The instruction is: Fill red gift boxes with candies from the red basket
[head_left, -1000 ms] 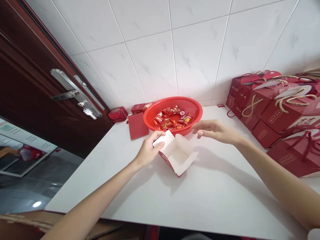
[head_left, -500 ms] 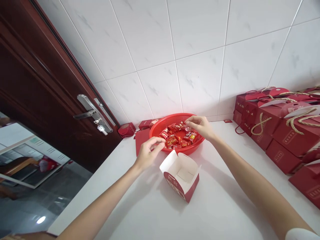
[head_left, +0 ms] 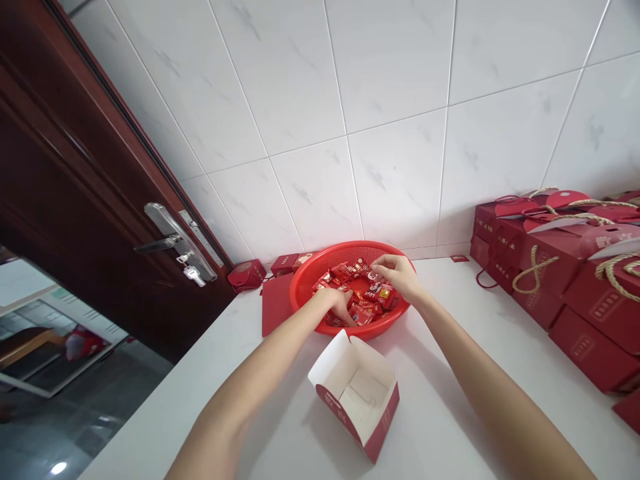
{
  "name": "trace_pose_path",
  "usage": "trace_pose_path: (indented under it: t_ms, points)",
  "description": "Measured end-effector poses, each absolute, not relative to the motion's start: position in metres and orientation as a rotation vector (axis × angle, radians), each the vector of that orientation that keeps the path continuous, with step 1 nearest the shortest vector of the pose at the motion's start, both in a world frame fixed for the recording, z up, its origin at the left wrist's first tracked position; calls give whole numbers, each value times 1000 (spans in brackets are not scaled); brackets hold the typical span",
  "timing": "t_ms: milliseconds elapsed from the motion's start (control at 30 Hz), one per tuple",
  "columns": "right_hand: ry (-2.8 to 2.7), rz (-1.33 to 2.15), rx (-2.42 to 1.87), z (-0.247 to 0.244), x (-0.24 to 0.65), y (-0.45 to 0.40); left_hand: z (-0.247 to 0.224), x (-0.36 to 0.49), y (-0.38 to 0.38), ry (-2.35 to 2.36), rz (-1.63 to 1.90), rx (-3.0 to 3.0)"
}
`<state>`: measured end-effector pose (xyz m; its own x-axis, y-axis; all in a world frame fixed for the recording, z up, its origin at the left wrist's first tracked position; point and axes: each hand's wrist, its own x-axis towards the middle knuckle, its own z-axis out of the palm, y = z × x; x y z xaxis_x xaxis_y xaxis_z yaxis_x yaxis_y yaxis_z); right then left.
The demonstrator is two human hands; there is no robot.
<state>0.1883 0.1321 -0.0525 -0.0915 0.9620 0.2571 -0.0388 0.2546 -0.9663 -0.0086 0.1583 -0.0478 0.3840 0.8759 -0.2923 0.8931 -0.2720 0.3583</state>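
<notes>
A red plastic basket (head_left: 307,280) holds several red wrapped candies (head_left: 363,313). Over its front left rim, my left hand (head_left: 339,303) reaches down among the candies. Its fingers point downward and look loosely apart, with the tips partly hidden. My right hand (head_left: 397,275) is at the basket's right side, with thumb and fingers pinched together at a small wrapped candy (head_left: 373,275). In front of the basket stands a red paper gift box (head_left: 357,400), its top flaps up and its white inside showing no candy.
Red gift boxes (head_left: 545,267) with rope handles are stacked along the right. Small red boxes (head_left: 247,275) and a flat red piece (head_left: 275,307) lie left of the basket. A tiled wall (head_left: 400,167) rises behind; a dark door (head_left: 100,167) with keys stands left.
My left hand has gone from above the basket's left rim down into the candies. My right hand keeps its place by the right rim. The view has tilted slightly upward.
</notes>
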Motion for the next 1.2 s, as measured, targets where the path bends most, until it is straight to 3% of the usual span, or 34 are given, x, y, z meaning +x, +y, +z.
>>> trace_pose_path:
  t_ms: [100, 600, 1200]
  points:
    - [-1365, 1101, -948, -52, 186, 134, -56, 2, 164, 1533, -22, 2143]
    - [-1314, 1032, -1034, -49, 185, 132, -29, -4, 162, 1312, 778, 1835]
    - [-1423, 1046, -1127, -54, 183, 132, -32, 3, 152, 1129, 896, 1914]
